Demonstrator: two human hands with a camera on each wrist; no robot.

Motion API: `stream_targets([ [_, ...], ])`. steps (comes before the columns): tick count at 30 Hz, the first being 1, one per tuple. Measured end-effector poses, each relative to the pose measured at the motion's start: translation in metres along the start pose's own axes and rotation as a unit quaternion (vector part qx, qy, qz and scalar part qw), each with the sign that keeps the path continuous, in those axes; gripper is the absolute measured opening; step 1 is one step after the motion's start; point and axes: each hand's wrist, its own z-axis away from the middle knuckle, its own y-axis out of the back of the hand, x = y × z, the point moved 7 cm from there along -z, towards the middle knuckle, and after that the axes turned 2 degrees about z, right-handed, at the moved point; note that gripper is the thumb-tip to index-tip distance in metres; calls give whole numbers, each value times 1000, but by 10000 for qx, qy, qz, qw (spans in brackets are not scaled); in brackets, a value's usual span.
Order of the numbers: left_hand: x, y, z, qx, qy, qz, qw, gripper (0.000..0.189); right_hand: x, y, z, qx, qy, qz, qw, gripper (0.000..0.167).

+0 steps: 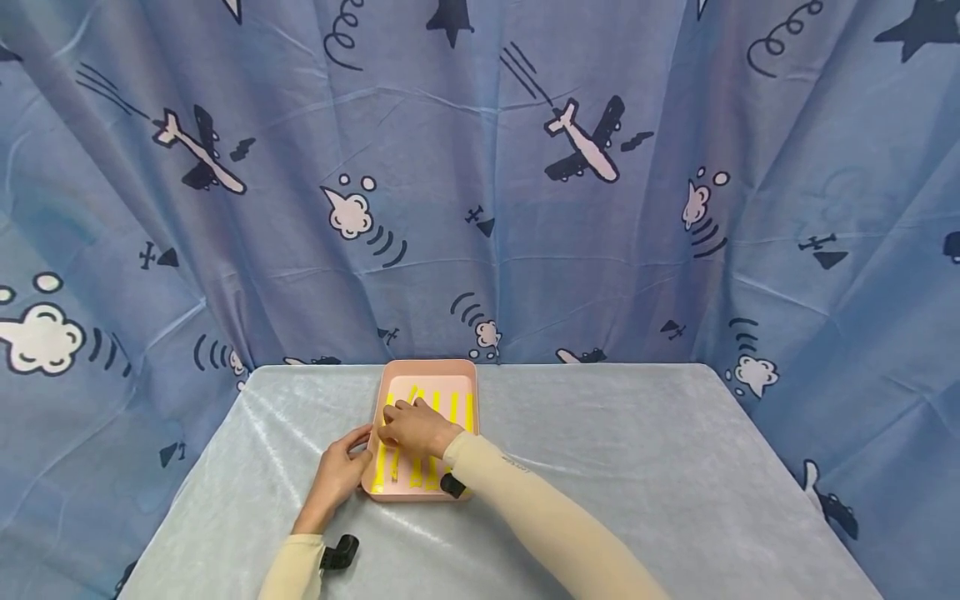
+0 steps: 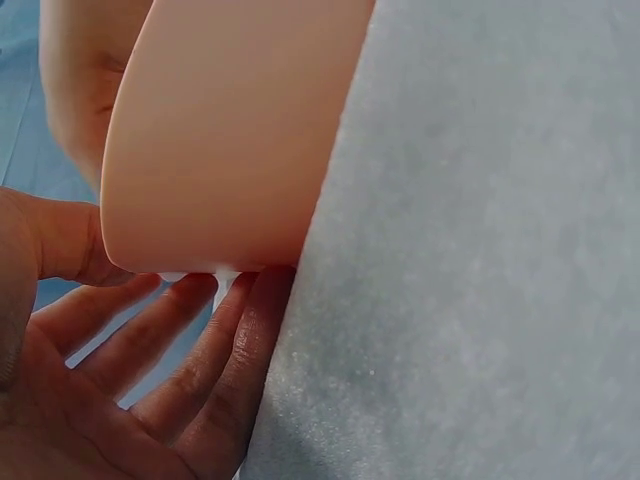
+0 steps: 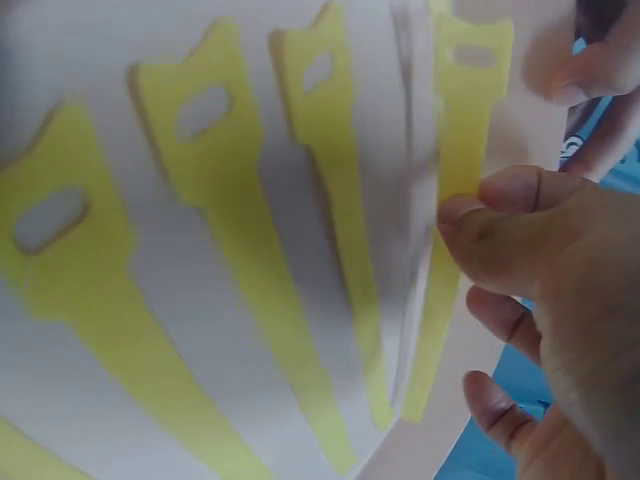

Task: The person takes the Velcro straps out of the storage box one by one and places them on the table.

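Where the left hand [image 1: 339, 473] touches a pink rectangular tray [image 1: 431, 368], its fingers are apart. The right hand [image 1: 418, 428] pinches a slotted yellow strap [image 3: 462, 140].

In the head view, the right hand [image 1: 422, 427] hides the middles of some strips [image 1: 469, 412] in the tray [image 1: 442, 383]. The right sleeve [image 1: 551, 521] is cut off at 5 o'clock, its print [image 1: 515, 463] too small to read; the left sleeve [image 1: 294, 567] at 7. The left wrist view crops the tray at 12, the left hand [image 1: 341, 473] at 8. The right wrist view blurs the strips.
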Motion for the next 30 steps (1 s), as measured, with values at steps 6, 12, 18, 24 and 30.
stream_targets([
  [6,2,1,1,-1,-62,-67,10000,50,1,15,8,460,50,0,9989,9],
  [12,0,0,2,-46,-66,-17,10000,52,4,39,22,1036,6,-269,9943,5],
  [18,0,0,1,-72,-34,-4,10000,51,9,62,38,1492,-13,-623,9868,7],
  [24,-1,1,2,-53,-1,119,9999,51,13,78,52,2071,-10,-1270,9700,8],
  [30,1,-1,1,-11,-68,114,9999,50,24,89,68,2748,-119,-1873,9430,7],
])
